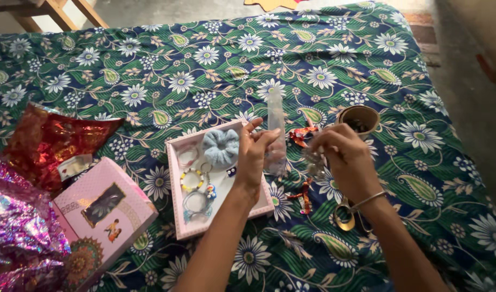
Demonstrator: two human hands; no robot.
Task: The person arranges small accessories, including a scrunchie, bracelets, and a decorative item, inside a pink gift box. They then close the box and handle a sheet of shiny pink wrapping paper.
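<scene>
My left hand (254,154) pinches a clear tube (275,132) upright, just right of the pink tray (175,189). My right hand (342,157), further right of the tray, is closed on something small and glittery; I cannot tell what. The tube is held only at its side, so it could tip and spill. Scissors (345,216) lie under my right wrist, right of the tray, and could snag. A cup (359,119) stands beyond, easily knocked.
</scene>
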